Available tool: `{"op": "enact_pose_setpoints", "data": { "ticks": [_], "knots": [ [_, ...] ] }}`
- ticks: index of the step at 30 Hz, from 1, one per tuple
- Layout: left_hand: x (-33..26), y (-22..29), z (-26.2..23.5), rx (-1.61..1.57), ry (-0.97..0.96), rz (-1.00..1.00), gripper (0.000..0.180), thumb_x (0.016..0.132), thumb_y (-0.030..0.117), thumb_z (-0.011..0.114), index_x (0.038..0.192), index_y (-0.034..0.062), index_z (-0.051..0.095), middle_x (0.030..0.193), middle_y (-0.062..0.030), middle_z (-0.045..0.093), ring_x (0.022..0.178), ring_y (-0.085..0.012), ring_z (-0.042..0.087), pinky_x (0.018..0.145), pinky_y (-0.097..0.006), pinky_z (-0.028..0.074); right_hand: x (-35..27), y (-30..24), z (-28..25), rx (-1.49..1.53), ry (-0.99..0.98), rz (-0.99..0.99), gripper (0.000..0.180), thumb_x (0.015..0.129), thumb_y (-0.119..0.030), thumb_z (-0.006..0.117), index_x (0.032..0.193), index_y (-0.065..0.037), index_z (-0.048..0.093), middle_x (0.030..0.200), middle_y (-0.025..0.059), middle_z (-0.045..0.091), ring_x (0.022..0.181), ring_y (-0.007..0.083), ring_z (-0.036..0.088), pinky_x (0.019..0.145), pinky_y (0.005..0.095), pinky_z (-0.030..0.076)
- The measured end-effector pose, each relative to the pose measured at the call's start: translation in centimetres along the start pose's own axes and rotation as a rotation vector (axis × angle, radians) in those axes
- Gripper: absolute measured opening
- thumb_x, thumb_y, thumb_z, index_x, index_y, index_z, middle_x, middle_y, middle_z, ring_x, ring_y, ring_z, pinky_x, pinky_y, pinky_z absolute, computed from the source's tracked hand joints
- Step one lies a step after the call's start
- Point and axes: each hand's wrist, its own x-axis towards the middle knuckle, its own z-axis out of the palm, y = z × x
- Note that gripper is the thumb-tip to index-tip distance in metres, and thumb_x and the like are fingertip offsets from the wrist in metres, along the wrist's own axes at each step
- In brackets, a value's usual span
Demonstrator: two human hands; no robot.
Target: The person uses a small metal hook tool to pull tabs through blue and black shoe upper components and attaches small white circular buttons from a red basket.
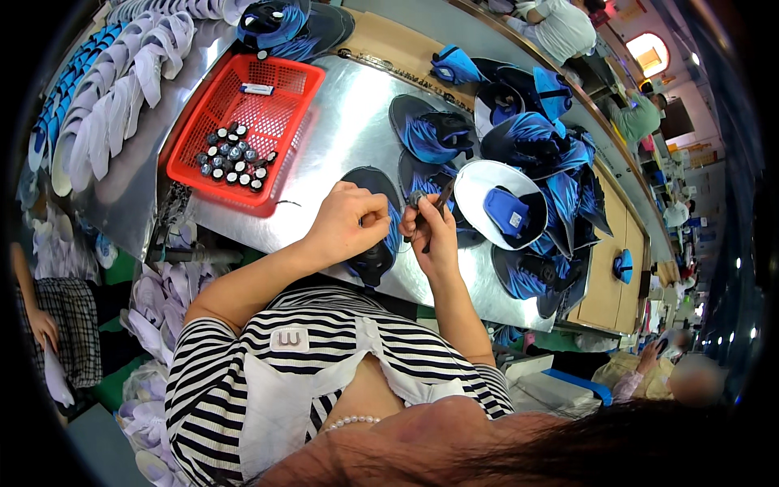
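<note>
My left hand (353, 223) is closed with its fingers curled in, over a blue and black shoe upper (375, 264); anything inside it is hidden. Just to its right, my right hand (434, 235) grips a slim dark hand tool (445, 197), whose exact kind is unclear. A small round dark piece (416, 198) sits at the right fingertips. Both hands are above the metal table (284, 231). More blue and black uppers (438, 134) lie beyond the right hand, beside a white-lined one (479, 183) with a blue tongue facing up.
A red plastic basket (185, 166) at the left holds several small black and white round parts (235, 158) and a white tube-like item (256, 89). Rows of white shoe pieces (150, 65) stand far left. Uppers pile up at right (535, 142). Other people (560, 32) are around.
</note>
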Motion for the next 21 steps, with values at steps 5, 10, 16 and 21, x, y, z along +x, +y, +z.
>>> {"op": "enact_pose_setpoints", "data": {
  "ticks": [5,10,16,21],
  "knots": [
    [0.3,-0.2,0.1,0.093,-0.028,-0.003,0.012,0.076,0.012,0.063,0.068,0.0063,0.057,0.063,-0.0045,0.057,0.061,-0.0202,0.054,0.069,-0.032,0.04,-0.2,0.0,0.3,-0.087,-0.026,0.037,0.013,0.092,-0.012,0.06,0.098,-0.004,0.051,0.076,0.0078,0.06,0.064,0.014,0.054,0.06,0.0269,0.042],
    [0.2,-0.4,-0.1,-0.291,-0.228,-0.316,0.01,0.084,0.013,0.062,0.082,0.0032,0.062,0.073,-0.0056,0.067,0.065,-0.0123,0.061,0.065,-0.026,0.045,-0.6,-0.1,0.5,-0.335,0.003,0.039,0.015,0.09,-0.012,0.064,0.096,-0.004,0.053,0.076,0.0065,0.061,0.063,0.0106,0.054,0.058,0.0231,0.041],
    [-0.4,-0.9,-0.5,-0.654,-0.295,-0.429,0.018,0.087,0.015,0.064,0.099,0.001,0.063,0.077,-0.0042,0.069,0.071,-0.007,0.061,0.066,-0.021,0.044,-1.4,-1.9,1.9,-0.766,-0.124,-0.046,0.019,0.089,-0.011,0.064,0.102,0.001,0.06,0.088,0.003,0.064,0.08,0.009,0.059,0.07,0.0229,0.045],
    [0.4,-0.6,-0.7,-0.659,-0.372,-0.345,0.021,0.088,0.015,0.066,0.102,-0.0007,0.061,0.077,-0.0026,0.067,0.072,-0.0053,0.059,0.066,-0.021,0.043,-0.2,-3.0,2.1,-0.811,-0.184,-0.131,0.014,0.09,-0.011,0.063,0.095,0.002,0.06,0.087,0.001,0.062,0.079,0.0072,0.054,0.073,0.023,0.044]
  ]
}}
